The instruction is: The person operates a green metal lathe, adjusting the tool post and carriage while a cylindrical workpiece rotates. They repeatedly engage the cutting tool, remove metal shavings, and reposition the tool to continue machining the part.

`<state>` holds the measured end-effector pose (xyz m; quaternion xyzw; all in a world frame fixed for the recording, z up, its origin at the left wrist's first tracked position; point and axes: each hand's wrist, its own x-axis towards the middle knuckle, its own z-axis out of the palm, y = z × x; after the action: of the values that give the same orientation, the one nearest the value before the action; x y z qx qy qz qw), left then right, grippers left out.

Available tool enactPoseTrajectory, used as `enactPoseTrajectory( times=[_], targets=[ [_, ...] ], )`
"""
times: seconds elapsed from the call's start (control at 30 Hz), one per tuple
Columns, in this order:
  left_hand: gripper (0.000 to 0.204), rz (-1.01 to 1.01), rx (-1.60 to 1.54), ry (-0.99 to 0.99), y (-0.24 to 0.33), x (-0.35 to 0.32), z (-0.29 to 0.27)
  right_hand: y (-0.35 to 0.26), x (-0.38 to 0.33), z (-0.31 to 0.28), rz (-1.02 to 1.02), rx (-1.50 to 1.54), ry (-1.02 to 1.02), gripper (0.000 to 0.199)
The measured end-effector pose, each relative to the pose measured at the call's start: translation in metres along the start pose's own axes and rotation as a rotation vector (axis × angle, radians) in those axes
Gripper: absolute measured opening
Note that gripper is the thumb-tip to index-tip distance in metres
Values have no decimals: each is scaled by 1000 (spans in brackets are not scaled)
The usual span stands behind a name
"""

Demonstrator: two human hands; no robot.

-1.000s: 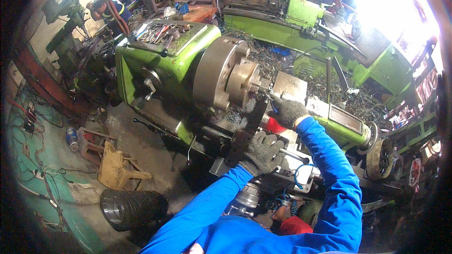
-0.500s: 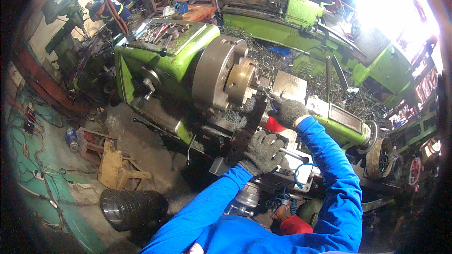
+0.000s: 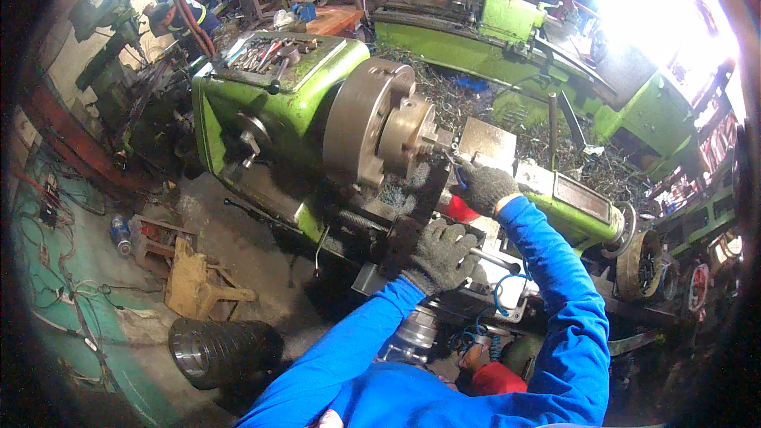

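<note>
I see both arms in bright blue long sleeves, smooth fabric, creased at the elbows, same blue across the chest at the bottom edge. Left hand (image 3: 438, 254) in a dark grey knit work glove, speckled weave, ribbed cuff tucked against the sleeve end. Right hand (image 3: 483, 187) wears the matching grey knit glove. A small white patch shows on the blue near the lower edge.

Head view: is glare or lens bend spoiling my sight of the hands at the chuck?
Head view: glare is blown out only at the upper right, behind the second green lathe; the chuck and both gloved hands, left hand and right hand, are evenly lit and sharp; the fisheye bends straight edges near the rim, where corners go dark.
</note>
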<state>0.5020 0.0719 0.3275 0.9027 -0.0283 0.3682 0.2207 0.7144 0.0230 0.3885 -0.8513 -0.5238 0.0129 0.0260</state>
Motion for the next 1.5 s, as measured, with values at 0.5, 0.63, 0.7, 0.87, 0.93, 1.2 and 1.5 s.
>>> enactPoseTrajectory(
  times=[0.5,0.63,0.7,0.87,0.93,1.2,1.5],
  targets=[
    [37,-10,-3,-24,0,-1,0,-2,0,7,23,45,81,36],
    [38,1,-9,2,-3,-3,3,-6,-3,3,22,56,63,36],
    [39,3,-6,13,-2,-3,4,-6,-4,4,19,48,57,38],
    [40,-6,-22,-15,-2,-2,1,-8,-5,2,27,49,38,39],
    [40,-6,-22,-24,-1,-1,0,-5,-4,8,22,71,60,40],
    [41,-4,-21,-31,0,1,-2,-6,-5,7,39,73,28,42],
    [42,1,-19,-17,-1,-1,0,-8,-6,4,61,73,11,45]
  ],
)
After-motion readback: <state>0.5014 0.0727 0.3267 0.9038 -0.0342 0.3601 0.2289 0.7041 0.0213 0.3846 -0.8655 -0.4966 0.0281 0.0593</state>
